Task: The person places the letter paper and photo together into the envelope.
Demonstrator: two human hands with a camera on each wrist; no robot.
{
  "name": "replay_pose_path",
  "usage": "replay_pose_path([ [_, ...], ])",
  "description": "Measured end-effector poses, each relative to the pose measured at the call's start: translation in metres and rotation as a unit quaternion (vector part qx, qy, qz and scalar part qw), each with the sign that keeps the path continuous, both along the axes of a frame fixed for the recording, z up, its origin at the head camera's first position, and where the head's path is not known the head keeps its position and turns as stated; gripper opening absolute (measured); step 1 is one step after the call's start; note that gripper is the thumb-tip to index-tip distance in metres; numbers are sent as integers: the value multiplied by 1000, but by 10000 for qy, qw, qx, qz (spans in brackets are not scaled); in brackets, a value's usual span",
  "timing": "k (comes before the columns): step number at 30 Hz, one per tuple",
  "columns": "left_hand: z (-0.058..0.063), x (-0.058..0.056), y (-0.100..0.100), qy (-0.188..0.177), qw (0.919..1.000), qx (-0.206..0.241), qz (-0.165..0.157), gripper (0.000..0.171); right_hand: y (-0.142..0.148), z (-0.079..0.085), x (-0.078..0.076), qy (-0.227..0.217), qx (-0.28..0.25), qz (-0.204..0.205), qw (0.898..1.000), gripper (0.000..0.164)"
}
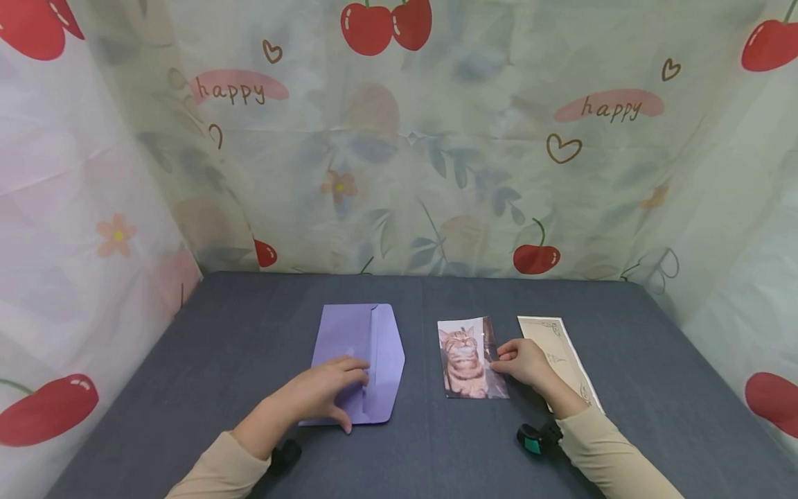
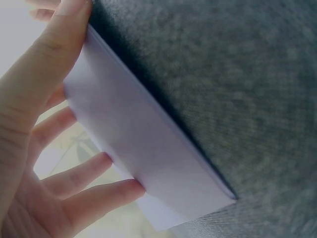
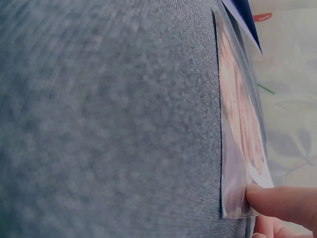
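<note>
A purple envelope (image 1: 388, 367) lies on the dark table with its pointed flap spread to the right. My left hand (image 1: 321, 388) rests on it, fingers spread over the upper face and thumb at the near edge. In the left wrist view the fingertips (image 2: 133, 186) touch the envelope (image 2: 138, 134). Right of it lies a cat picture (image 1: 464, 360) in a clear plastic sleeve. My right hand (image 1: 526, 362) pinches the sleeve's right edge. In the right wrist view a fingertip (image 3: 253, 192) presses on the clear strip beside the picture (image 3: 240, 104).
A cream card (image 1: 555, 339) with ornate corner marks lies right of the picture, partly beneath the right hand and forearm. Dark devices sit at both wrists, the right one with a teal face (image 1: 531, 443). A cherry-print curtain (image 1: 411, 173) hangs behind the table (image 1: 249, 333).
</note>
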State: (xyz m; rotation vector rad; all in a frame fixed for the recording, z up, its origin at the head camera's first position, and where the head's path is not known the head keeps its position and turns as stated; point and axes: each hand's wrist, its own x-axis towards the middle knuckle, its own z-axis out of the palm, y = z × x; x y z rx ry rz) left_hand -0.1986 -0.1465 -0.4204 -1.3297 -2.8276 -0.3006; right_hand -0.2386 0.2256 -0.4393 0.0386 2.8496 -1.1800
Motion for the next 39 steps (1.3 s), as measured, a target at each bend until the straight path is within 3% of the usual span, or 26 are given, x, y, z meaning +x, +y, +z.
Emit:
replay_pose_path([
  [8, 1, 0, -1, -67, 10000, -13, 47, 60, 1, 6, 3, -78, -333, 78, 9994, 30],
  [15, 0, 0, -1, -80, 9999, -48, 84, 60, 7, 6, 1, -517, -1102, 156, 9924, 34],
  [21, 0, 0, -1, -93, 9999, -56, 89, 60, 10, 9, 0, -795, -1336, -15, 9878, 38],
  [39, -1, 0, -1, 65, 10000, -7, -7, 60, 13, 22, 2, -951, -2109, 269, 9725, 44],
])
